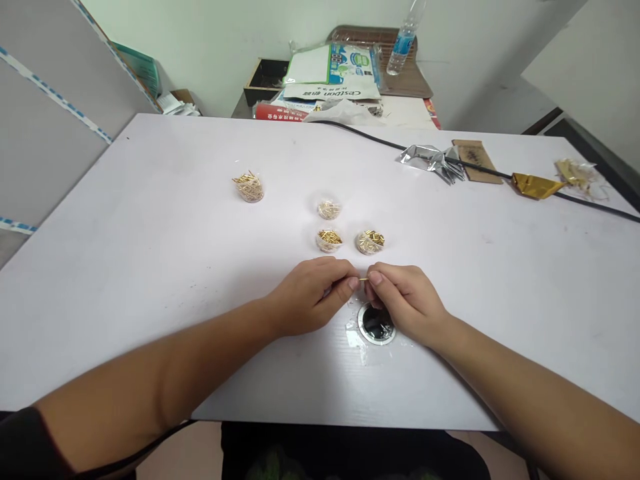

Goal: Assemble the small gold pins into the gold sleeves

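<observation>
A broad white table point(150, 233) spreads beneath a person's two bare forearms; a black cable point(370, 136) snakes from the middle of its far edge toward the right; printed packets point(355, 63) lie heaped beyond that edge.

At the centre, the left hand point(315, 297) is closed, thumb and forefinger pinching one end of a slim gold-coloured piece; the right hand point(407, 297), fingers curled, grips the other end the same way; the fingertips nearly meet, with a short length showing between them.

A clear bottle point(403, 43) with a blue label stands beside the packets; crumpled silver foil point(430, 160), a gold foil wrapper point(536, 187) and a flat brown card point(477, 161) lie by the cable; a round black disc point(376, 325) with a silver rim sits near the person, partly hidden by the right hand, clear film around it.

Three small clear cups of metallic bits, the rear one point(329, 217), the front left one point(329, 247) and the front right one point(369, 251), cluster just beyond the hands; a fourth cup point(253, 193) stands farther left; smallest is the slim gold-coloured piece point(364, 279), between both hands' fingertips.
</observation>
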`<act>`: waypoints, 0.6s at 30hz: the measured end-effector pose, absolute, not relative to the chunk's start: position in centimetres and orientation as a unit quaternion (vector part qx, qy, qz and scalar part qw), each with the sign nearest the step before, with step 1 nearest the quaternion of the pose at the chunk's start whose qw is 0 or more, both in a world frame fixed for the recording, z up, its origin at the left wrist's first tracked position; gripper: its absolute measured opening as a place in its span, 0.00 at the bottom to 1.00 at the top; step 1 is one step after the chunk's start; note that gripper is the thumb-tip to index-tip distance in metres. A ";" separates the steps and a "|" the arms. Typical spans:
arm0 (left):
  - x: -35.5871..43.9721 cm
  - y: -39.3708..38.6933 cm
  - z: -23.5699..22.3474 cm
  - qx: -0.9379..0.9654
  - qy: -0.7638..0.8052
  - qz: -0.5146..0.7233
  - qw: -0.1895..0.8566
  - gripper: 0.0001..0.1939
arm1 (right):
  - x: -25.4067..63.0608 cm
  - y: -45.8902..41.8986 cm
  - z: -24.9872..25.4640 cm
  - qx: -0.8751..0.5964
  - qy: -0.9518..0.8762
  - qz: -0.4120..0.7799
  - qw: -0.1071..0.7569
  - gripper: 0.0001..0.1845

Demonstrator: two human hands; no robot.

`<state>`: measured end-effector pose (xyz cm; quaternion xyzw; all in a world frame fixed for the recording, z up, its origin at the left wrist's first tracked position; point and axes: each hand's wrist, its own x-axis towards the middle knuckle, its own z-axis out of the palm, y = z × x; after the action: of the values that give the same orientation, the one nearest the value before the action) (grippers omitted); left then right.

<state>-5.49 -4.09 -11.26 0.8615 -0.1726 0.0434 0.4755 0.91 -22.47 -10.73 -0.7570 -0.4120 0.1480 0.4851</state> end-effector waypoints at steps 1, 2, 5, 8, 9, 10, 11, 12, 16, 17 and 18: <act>-5.5 -4.1 -11.2 0.859 -0.173 0.043 0.479 0.12 | 0.9 -22.5 -10.7 -0.758 -0.412 0.147 0.484 0.20; -5.5 -4.1 -11.2 0.857 -0.173 0.043 0.483 0.12 | 0.9 -22.5 -10.6 -0.757 -0.412 0.146 0.485 0.20; -5.5 -4.1 -11.1 0.852 -0.158 0.035 0.498 0.12 | 0.9 -22.5 -10.5 -0.750 -0.416 0.155 0.491 0.19; -5.5 -4.1 -11.1 0.842 -0.139 0.029 0.520 0.12 | 0.9 -22.6 -10.5 -0.735 -0.421 0.179 0.501 0.18; -5.5 -4.1 -11.1 0.838 -0.136 0.028 0.528 0.12 | 0.9 -22.7 -10.4 -0.731 -0.423 0.185 0.503 0.17; -5.5 -4.1 -11.1 0.832 -0.134 0.025 0.538 0.12 | 0.9 -22.7 -10.4 -0.729 -0.423 0.189 0.504 0.17; -5.5 -4.0 -11.1 0.826 -0.133 0.022 0.548 0.12 | 0.9 -22.7 -10.4 -0.729 -0.422 0.194 0.504 0.16; -5.5 -4.0 -11.1 0.818 -0.133 0.019 0.560 0.12 | 0.8 -22.7 -10.4 -0.729 -0.420 0.197 0.503 0.15; -5.3 -4.1 -11.2 0.776 -0.148 0.033 0.613 0.08 | 0.4 -22.5 -10.1 -0.727 -0.405 0.197 0.517 0.13; -5.2 -4.1 -11.2 0.758 -0.152 0.041 0.633 0.07 | 0.2 -22.4 -10.0 -0.724 -0.404 0.192 0.525 0.13; -5.2 -4.2 -11.1 0.736 -0.154 0.047 0.657 0.07 | 0.0 -22.4 -9.8 -0.720 -0.404 0.184 0.533 0.13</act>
<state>-5.17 -4.22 -11.09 0.7362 -0.1543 0.0466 0.6573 0.04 -22.38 -9.77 -0.7199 -0.4044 0.1838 0.5333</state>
